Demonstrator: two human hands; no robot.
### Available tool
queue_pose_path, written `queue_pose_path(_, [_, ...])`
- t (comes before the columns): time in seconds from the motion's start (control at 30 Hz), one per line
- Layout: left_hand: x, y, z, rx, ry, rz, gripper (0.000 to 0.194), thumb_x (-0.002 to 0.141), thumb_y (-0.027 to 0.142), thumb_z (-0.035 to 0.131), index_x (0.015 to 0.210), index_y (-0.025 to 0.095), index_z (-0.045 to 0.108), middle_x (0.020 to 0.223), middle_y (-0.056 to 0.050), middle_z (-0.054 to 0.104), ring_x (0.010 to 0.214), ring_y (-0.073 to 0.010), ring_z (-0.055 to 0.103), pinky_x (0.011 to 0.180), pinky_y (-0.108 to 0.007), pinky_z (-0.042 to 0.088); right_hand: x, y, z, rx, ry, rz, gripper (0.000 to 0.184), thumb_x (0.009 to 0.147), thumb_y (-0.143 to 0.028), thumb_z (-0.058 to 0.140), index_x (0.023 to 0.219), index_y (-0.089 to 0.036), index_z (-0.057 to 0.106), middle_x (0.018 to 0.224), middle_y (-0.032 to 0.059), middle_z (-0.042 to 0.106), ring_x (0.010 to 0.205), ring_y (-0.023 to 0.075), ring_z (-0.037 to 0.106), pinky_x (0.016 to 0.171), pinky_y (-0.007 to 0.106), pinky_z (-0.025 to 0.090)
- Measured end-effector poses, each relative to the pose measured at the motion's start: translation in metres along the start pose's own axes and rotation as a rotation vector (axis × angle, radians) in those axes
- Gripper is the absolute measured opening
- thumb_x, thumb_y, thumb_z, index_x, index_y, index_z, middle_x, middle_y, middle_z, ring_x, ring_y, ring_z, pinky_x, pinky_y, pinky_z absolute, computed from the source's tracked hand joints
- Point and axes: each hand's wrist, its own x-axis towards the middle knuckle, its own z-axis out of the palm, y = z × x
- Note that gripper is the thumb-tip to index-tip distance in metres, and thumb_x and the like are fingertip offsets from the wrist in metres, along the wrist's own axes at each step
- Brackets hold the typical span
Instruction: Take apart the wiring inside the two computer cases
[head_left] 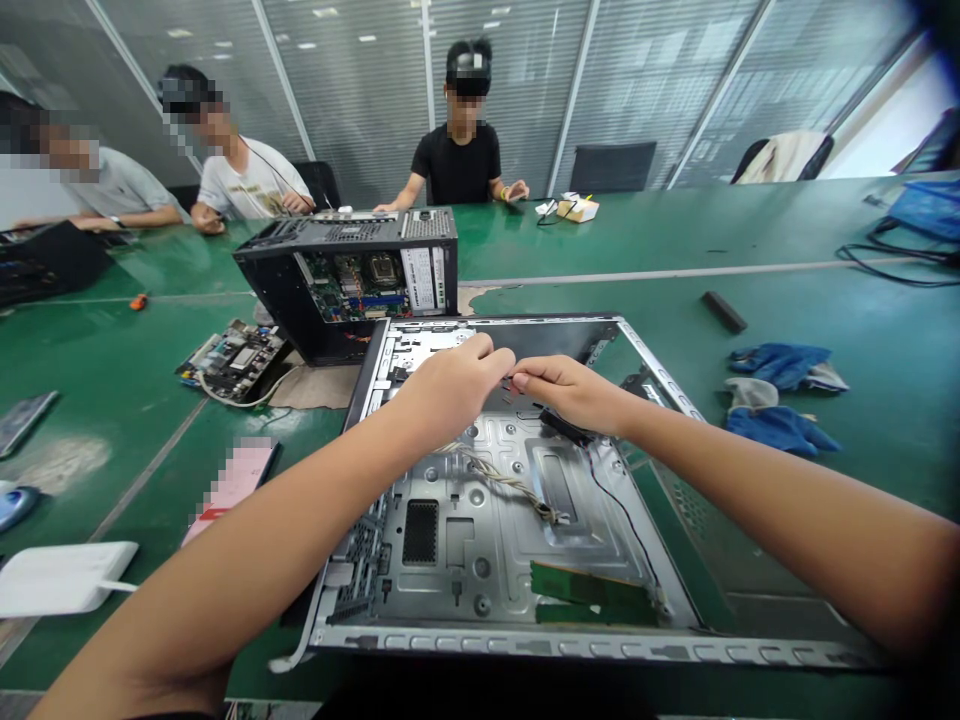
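An open computer case lies on its side in front of me, bare metal showing inside. Above its far half, my left hand and my right hand meet, fingers closed in a pinch. Between the fingertips shows a small dark and reddish bit, too small to name. Below the hands a twisted bundle of wires runs across the case floor. A black part sits under my right hand, and a thin black cable trails towards me. Green memory sticks lie at the near right inside the case.
Behind stands a second computer case, its side open. A motherboard lies to its left. On the green table are blue gloves, a dark bar, a pink box and a white adapter. Three people sit across.
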Motion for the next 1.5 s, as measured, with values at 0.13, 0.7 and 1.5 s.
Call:
queue_pose_path(0.13, [-0.0008,0.0021,-0.0023,0.106,-0.044,-0.022,0.017,0.098,0.018,0.047,0.100,0.016,0.064,0.089,-0.007,0.060,0.062,-0.0127,0.049,0.054,-0.029,0.025,-0.0010,-0.0021,0.0005,-0.006,-0.022,0.028,0.037,0.095,-0.047,0.042,0.080,-0.017,0.060,0.074,0.0020,0.055,0.069,0.0153,0.046,0.067,0.030,0.037])
queue_pose_path(0.7, [0.0024,0.0079,-0.0081,0.172,-0.213,-0.002,0.018,0.096,0.012,0.045,0.101,0.016,0.063,0.092,-0.007,0.065,0.069,-0.0159,0.057,0.056,-0.030,0.025,-0.0051,-0.0088,0.0006,0.028,-0.120,0.097,0.036,0.096,-0.044,0.041,0.082,-0.017,0.060,0.064,-0.0023,0.043,0.058,0.0129,0.036,0.057,0.029,0.031])
queue_pose_path(1.5, [0.0014,0.0041,-0.0041,0.242,0.006,0.057,0.017,0.094,0.015,0.049,0.087,0.017,0.064,0.078,-0.005,0.066,0.072,-0.0170,0.060,0.062,-0.031,0.032,-0.0032,-0.0053,0.0010,0.118,-0.074,0.075,0.046,0.094,-0.057,0.043,0.071,-0.019,0.054,0.063,-0.0035,0.040,0.059,0.0118,0.032,0.059,0.029,0.028])
